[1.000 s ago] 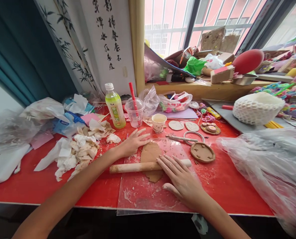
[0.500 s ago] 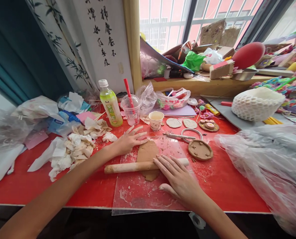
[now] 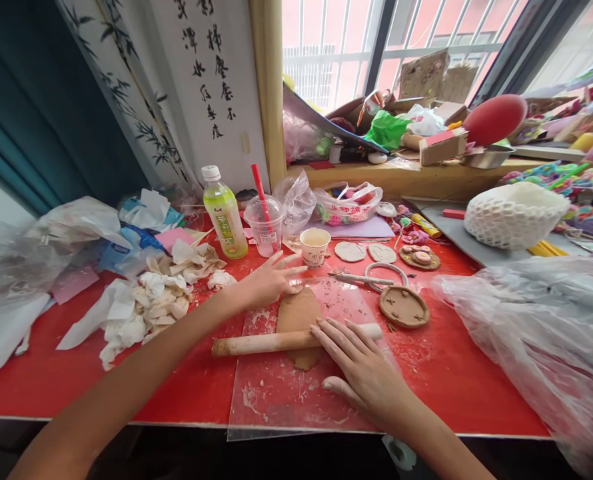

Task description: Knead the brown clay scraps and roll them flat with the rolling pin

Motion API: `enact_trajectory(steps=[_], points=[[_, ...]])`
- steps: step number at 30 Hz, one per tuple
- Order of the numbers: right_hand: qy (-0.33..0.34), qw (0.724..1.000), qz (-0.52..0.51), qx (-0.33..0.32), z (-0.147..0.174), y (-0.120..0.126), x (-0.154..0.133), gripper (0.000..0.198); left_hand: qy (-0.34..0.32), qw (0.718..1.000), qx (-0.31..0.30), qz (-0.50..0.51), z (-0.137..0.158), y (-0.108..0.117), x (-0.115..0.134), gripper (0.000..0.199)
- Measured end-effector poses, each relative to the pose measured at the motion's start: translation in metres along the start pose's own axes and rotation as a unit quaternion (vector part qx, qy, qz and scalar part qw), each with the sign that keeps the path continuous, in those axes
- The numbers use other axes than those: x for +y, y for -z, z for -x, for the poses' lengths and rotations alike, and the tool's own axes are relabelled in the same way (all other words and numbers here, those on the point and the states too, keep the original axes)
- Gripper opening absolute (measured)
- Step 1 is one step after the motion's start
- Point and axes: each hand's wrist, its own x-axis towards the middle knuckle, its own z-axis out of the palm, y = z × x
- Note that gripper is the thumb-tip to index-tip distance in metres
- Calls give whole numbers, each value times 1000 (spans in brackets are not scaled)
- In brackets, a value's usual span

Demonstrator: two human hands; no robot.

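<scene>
A flattened sheet of brown clay (image 3: 296,312) lies on a clear plastic sheet (image 3: 271,407). Across its lower half rests a wooden rolling pin (image 3: 256,343), pale with brown smears. My right hand (image 3: 359,367) lies flat over the pin's right part, fingers stretched out, pale residue on the thumb. Spread and holding nothing, my left hand (image 3: 269,280) hovers or rests at the clay's top edge; contact is unclear. Its fingertips are just below a small paper cup (image 3: 314,250). To the right are a round rimmed clay dish (image 3: 404,308), a ring (image 3: 371,268) and a thin tool (image 3: 361,279).
A drink bottle (image 3: 225,217) and a clear plastic cup (image 3: 265,230) with red straw stand behind my left hand. Crumpled tissues (image 3: 149,303) are piled at left. Clear plastic wrap (image 3: 521,333) covers the right side. Pale clay discs (image 3: 350,251) lie beyond the tool.
My left hand has shifted slightly right, closer to the paper cup. My right hand stays on the rolling pin, which shows little movement over the clay. The view has tilted a little.
</scene>
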Motion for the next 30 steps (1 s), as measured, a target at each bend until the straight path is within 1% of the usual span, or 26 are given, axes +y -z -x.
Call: enact_trajectory(steps=[4, 7, 9, 10, 12, 14, 15, 16, 18, 19, 21, 23, 25, 27, 30], points=[[-5, 1000, 7, -2, 0, -1, -1, 69, -1, 1000, -14, 4, -10, 6, 1, 48], [-7, 1000, 9, -6, 1, -1, -2, 67, 11, 999, -46, 13, -10, 7, 1, 51], [-6, 1000, 10, -8, 1, 0, -2, 62, 10, 997, -65, 31, -4, 10, 1, 61], [-4, 1000, 12, -8, 1, 1, -1, 60, 16, 997, -64, 42, 1, 13, 2, 66], [13, 1000, 17, -7, 0, 5, 2, 58, 55, 996, -37, 56, 17, 19, 8, 67], [38, 999, 21, -2, -1, 8, 8, 57, 122, 991, 14, 55, 40, 23, 21, 55], [46, 999, 23, 2, -2, 10, 12, 56, 142, 988, 31, 49, 52, 24, 30, 46], [50, 998, 23, 6, -3, 12, 17, 54, 144, 988, 40, 42, 64, 25, 40, 42], [50, 999, 14, 11, -7, 13, 25, 45, 125, 991, 35, 28, 84, 23, 59, 47], [48, 999, 3, 13, -8, 13, 29, 40, 120, 992, 43, 13, 92, 22, 68, 42], [38, 999, -31, 13, -11, 12, 33, 30, 123, 991, 55, -11, 100, 17, 80, 30], [13, 998, -65, 8, -11, 10, 33, 23, 126, 990, 60, -22, 103, 12, 86, 26], [-16, 995, -93, 4, -11, 9, 31, 20, 116, 991, 57, -25, 102, 11, 87, 28], [-29, 993, -117, 10, -13, 10, 30, 20, 112, 991, 62, -26, 99, 13, 82, 29], [-37, 991, -117, 50, -27, 15, 39, 23, 135, 988, 80, -5, 89, 20, 62, 29]])
